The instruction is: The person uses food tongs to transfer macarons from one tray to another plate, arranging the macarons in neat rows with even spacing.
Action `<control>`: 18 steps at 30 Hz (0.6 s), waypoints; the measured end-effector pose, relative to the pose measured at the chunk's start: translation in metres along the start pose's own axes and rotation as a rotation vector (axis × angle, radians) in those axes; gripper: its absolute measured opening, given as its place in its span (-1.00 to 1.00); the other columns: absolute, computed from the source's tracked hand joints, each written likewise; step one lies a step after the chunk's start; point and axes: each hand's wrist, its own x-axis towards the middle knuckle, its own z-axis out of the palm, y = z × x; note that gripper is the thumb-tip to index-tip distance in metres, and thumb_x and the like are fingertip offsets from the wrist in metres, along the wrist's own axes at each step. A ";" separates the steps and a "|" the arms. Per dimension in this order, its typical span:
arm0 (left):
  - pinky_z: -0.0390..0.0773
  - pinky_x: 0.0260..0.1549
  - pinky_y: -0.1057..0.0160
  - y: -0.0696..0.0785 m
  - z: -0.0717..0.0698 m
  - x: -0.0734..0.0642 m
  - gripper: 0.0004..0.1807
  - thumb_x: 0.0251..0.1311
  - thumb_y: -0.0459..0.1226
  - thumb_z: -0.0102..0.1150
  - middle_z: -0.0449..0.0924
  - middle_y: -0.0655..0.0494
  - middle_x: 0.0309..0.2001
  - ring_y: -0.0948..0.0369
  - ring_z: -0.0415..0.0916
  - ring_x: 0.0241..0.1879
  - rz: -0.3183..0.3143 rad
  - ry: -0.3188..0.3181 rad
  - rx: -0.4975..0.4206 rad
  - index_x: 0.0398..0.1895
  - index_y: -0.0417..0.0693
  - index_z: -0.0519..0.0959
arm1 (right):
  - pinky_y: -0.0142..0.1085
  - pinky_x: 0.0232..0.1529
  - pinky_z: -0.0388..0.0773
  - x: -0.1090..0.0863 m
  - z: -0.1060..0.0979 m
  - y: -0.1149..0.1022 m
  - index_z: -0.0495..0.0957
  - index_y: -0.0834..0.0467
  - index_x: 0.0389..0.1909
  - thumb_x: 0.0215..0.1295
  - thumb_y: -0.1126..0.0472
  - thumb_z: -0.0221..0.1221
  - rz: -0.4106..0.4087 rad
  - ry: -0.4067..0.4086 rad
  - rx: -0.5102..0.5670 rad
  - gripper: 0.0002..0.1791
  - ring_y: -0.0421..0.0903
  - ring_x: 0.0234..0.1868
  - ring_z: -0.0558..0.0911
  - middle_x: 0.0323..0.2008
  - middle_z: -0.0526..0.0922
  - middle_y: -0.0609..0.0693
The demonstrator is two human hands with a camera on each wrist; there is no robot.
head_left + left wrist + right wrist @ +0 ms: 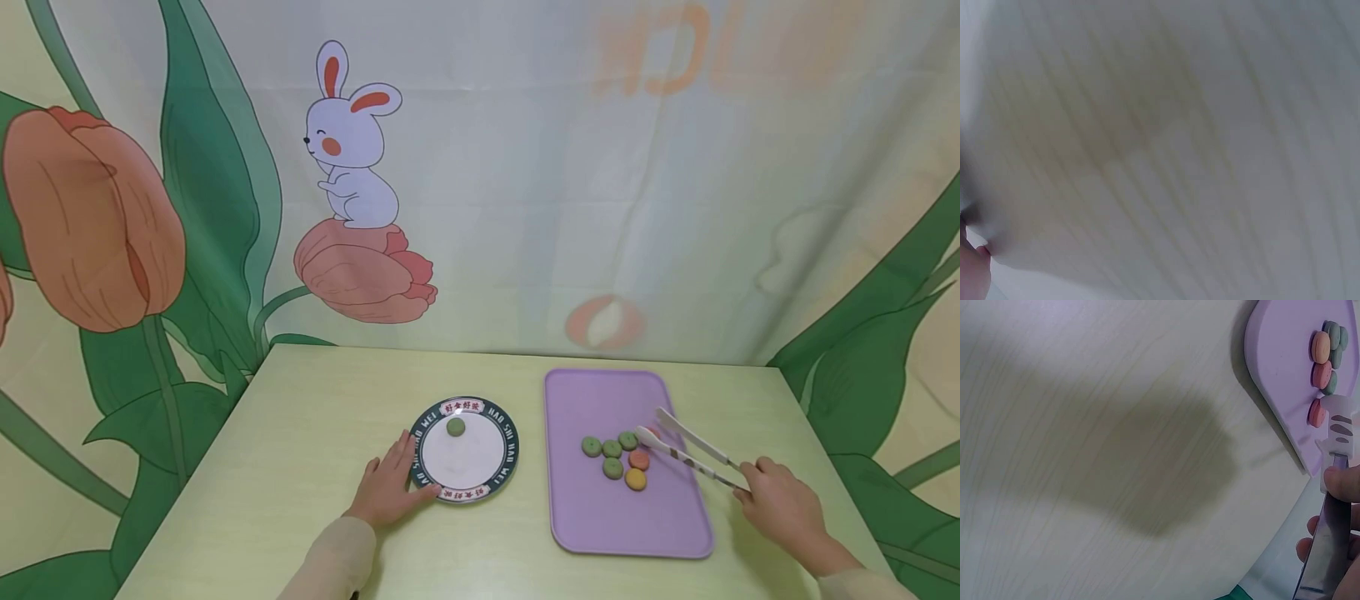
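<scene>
My left hand [386, 486] rests at the left rim of a round plate [480, 462] with a dark lettered border. Its fingers are fairly straight, and the thumb touches the lower rim. One green macaron [456, 427] lies on the plate. Tongs [697, 438] with white tips are gripped in my right hand [783, 504], their arms spread apart. Those tips hover around a pink macaron [654, 433], partly hidden, on a purple tray [600, 521]. Close by lie several green macarons [612, 468], another pink macaron [639, 459] and a yellow macaron [636, 479].
The pale wooden table [300, 433] ends at a printed curtain [510, 208] with a rabbit and tulips. Between plate and tray runs a narrow strip of tabletop. The left wrist view shows mostly blurred tabletop [1210, 187].
</scene>
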 end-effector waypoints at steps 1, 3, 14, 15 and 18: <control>-0.07 0.26 -0.14 0.000 0.000 0.000 0.10 -0.12 0.43 -0.20 -0.22 0.04 0.41 0.05 -0.13 0.37 0.001 0.000 0.000 0.38 -0.05 -0.14 | -0.26 -0.71 0.25 0.000 0.000 0.000 0.50 0.28 -0.35 -0.04 0.22 0.24 0.002 -0.003 0.002 -0.75 -0.07 -0.57 0.38 -0.53 0.40 0.03; -0.07 0.26 -0.14 0.000 0.000 0.000 0.09 -0.12 0.43 -0.20 -0.22 0.04 0.41 0.06 -0.14 0.37 0.002 0.000 0.000 0.38 -0.05 -0.14 | -0.27 -0.71 0.25 0.000 -0.001 -0.001 0.49 0.27 -0.36 -0.04 0.22 0.23 0.005 -0.006 0.006 -0.76 -0.07 -0.57 0.38 -0.54 0.39 0.03; -0.07 0.26 -0.14 0.001 -0.001 -0.001 0.09 -0.11 0.42 -0.19 -0.21 0.04 0.41 0.05 -0.13 0.37 0.001 0.000 -0.005 0.38 -0.05 -0.14 | -0.28 -0.71 0.25 -0.003 -0.001 -0.002 0.50 0.28 -0.36 -0.03 0.21 0.23 0.007 -0.015 0.006 -0.75 -0.09 -0.58 0.37 -0.54 0.39 0.02; -0.07 0.26 -0.14 0.001 -0.001 -0.001 0.09 -0.11 0.42 -0.18 -0.21 0.04 0.41 0.05 -0.13 0.36 0.002 0.001 -0.006 0.38 -0.05 -0.14 | -0.28 -0.71 0.25 -0.003 -0.001 -0.001 0.50 0.28 -0.35 -0.03 0.21 0.23 0.009 -0.018 0.004 -0.75 -0.08 -0.58 0.38 -0.54 0.39 0.02; -0.07 0.26 -0.13 0.001 -0.001 -0.001 0.09 -0.10 0.41 -0.18 -0.22 0.04 0.41 0.05 -0.12 0.36 0.002 0.003 -0.008 0.38 -0.05 -0.15 | -0.27 -0.70 0.26 -0.003 0.000 -0.001 0.51 0.28 -0.33 -0.03 0.21 0.23 0.011 -0.026 -0.004 -0.74 -0.08 -0.57 0.38 -0.54 0.40 0.03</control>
